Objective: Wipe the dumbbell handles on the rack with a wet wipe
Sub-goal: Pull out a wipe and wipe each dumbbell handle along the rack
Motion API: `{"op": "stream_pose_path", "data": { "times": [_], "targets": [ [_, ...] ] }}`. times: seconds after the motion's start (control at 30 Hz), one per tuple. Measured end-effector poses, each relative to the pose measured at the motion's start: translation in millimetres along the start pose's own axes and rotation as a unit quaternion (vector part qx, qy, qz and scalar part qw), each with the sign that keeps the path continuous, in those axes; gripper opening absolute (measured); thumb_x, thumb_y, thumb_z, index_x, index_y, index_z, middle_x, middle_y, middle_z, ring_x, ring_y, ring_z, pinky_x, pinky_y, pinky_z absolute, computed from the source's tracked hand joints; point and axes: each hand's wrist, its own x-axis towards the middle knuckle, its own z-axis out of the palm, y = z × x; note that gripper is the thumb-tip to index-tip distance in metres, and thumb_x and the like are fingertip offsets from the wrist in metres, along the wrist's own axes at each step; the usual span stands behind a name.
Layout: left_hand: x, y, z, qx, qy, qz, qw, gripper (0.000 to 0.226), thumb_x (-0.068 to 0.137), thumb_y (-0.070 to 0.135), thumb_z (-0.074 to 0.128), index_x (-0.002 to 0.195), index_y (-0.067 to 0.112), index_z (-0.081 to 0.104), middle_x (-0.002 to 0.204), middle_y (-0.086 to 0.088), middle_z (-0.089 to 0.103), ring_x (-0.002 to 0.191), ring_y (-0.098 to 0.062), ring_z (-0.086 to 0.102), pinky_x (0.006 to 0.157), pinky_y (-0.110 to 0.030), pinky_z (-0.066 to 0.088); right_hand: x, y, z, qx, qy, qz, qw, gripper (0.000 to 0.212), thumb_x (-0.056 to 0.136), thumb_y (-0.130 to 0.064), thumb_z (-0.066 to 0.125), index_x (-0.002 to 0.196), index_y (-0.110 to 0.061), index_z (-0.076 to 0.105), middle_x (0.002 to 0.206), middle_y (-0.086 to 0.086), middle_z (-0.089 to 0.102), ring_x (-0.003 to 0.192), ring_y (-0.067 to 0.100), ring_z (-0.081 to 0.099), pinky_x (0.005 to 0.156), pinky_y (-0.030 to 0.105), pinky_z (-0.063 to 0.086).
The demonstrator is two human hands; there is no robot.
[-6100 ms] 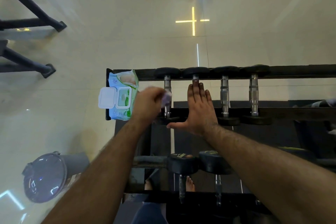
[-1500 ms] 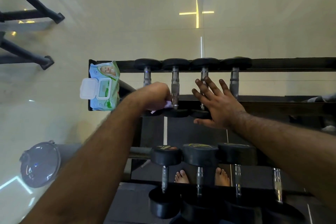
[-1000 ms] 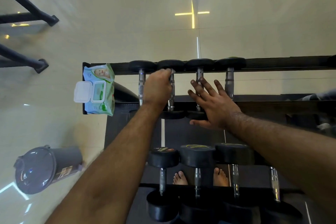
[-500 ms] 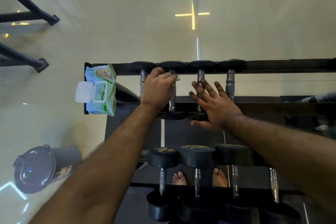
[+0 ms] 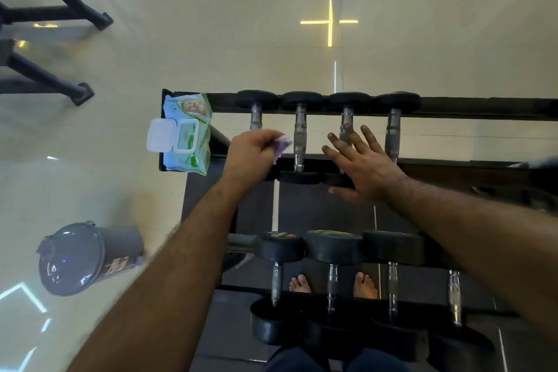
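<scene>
Viewed from above. Black steel rack (image 5: 483, 109) across centre frame, upper tier with four dumbbells, round matte rubber heads, knurled chrome handles.

Left hand (image 5: 252, 157) at centre, fingers curled, pinching crumpled pale lilac wet wipe (image 5: 283, 145). Wipe between first handle (image 5: 255, 119) and second handle (image 5: 299, 136), just left of second; contact with either not determinable.

Right hand (image 5: 362, 163) right of centre, palm down, fingers straight and spread, gripping nothing. Laid over third handle (image 5: 346, 122) and near head of that dumbbell. Fourth handle (image 5: 393, 136) just right of fingertips, uncovered.

Soft plastic wipes pack (image 5: 187, 133), blue-green print, white hinged lid flipped open, at left end of upper tier.

Lower tier at bottom centre: larger dumbbells (image 5: 332, 248), glossy black heads, chrome handles. Bare feet (image 5: 332, 284) visible between them on dark mat.

Glossy cream tiled floor. Grey plastic bin (image 5: 87, 257), domed lid, lower left. Dark metal frame legs (image 5: 51, 48), upper left.
</scene>
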Motion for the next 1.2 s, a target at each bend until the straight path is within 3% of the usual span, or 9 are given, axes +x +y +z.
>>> {"op": "stream_pose_path", "data": {
  "times": [0.1,0.2,0.33,0.5,0.67,0.87,0.93,1.07,1.2],
  "targets": [
    [-6,-3,-1,-0.162,0.118,-0.122,0.972,0.020,0.094,0.016,0.065,0.105,0.023,0.080,0.092,0.008,0.078,0.091,-0.011,0.073,0.089,-0.038,0.062,16,-41,-28,0.030,0.003,-0.076,0.997,0.098,0.096,-0.078,0.047,0.168,-0.014,0.029,0.169,0.010,0.041,0.158,0.030,0.037,0.132,0.052,0.020],
    [-10,-4,-2,-0.303,0.193,-0.181,0.915,0.012,0.094,0.013,0.071,0.101,0.018,0.079,0.094,0.002,0.079,0.090,-0.014,0.073,0.087,-0.039,0.063,51,-90,-51,0.006,-0.069,-0.072,0.995,0.082,0.093,-0.073,0.060,0.151,-0.017,0.052,0.141,0.006,0.066,0.127,0.029,0.062,0.105,0.048,0.053],
    [-18,-2,-6,-0.375,0.218,-0.203,0.878,0.016,0.095,0.006,0.070,0.096,0.019,0.079,0.089,0.004,0.079,0.087,-0.012,0.073,0.076,-0.031,0.063,92,-145,-69,-0.019,-0.120,0.032,0.992,0.025,0.098,-0.024,0.070,0.122,-0.016,0.070,0.114,0.001,0.074,0.104,0.029,0.070,0.085,0.043,0.061],
    [-27,-8,-9,-0.404,0.215,-0.202,0.866,0.019,0.097,0.009,0.070,0.092,0.026,0.077,0.084,0.013,0.079,0.085,-0.006,0.075,0.071,-0.026,0.061,103,-161,-66,-0.086,-0.132,0.044,0.986,0.023,0.106,-0.008,0.056,0.124,-0.010,0.070,0.107,0.004,0.072,0.101,0.031,0.072,0.079,0.043,0.062],
    [-28,-5,-12,-0.421,0.234,-0.211,0.850,0.011,0.095,0.010,0.073,0.095,0.020,0.078,0.084,0.009,0.079,0.085,-0.010,0.074,0.074,-0.029,0.062,84,-141,-55,-0.041,-0.052,0.018,0.998,0.015,0.105,-0.015,0.061,0.113,-0.016,0.073,0.097,0.004,0.074,0.093,0.026,0.073,0.075,0.040,0.057],
    [-23,2,-10,-0.396,0.221,-0.190,0.871,0.008,0.094,0.016,0.075,0.092,0.023,0.079,0.086,0.006,0.079,0.083,-0.008,0.072,0.077,-0.031,0.062,37,-124,-22,0.145,0.120,0.147,0.971,0.030,0.088,-0.040,0.085,0.110,-0.022,0.074,0.087,0.002,0.077,0.080,0.031,0.073,0.073,0.041,0.058],
    [-20,8,-7,-0.376,0.220,-0.191,0.879,0.011,0.095,0.017,0.074,0.090,0.026,0.078,0.084,0.009,0.078,0.081,-0.005,0.072,0.075,-0.028,0.062,33,-121,-16,0.167,0.110,0.143,0.969,0.033,0.087,-0.038,0.087,0.113,-0.022,0.075,0.088,0.002,0.078,0.079,0.032,0.074,0.070,0.040,0.058],
    [-11,12,5,-0.377,0.204,-0.189,0.884,0.008,0.093,0.019,0.075,0.091,0.025,0.080,0.093,0.001,0.080,0.097,-0.023,0.076,0.089,-0.044,0.063,31,-108,-22,0.182,0.094,0.096,0.974,0.039,0.089,-0.037,0.085,0.122,-0.020,0.074,0.096,0.004,0.079,0.085,0.033,0.075,0.075,0.040,0.059],
    [-3,5,23,-0.334,0.190,-0.184,0.905,0.009,0.094,0.020,0.073,0.099,0.023,0.081,0.094,0.002,0.080,0.095,-0.019,0.076,0.087,-0.044,0.064,25,-77,-28,0.132,0.023,0.035,0.990,0.064,0.096,-0.065,0.066,0.141,-0.019,0.062,0.127,0.004,0.074,0.114,0.029,0.070,0.095,0.040,0.056]
  ]
}}
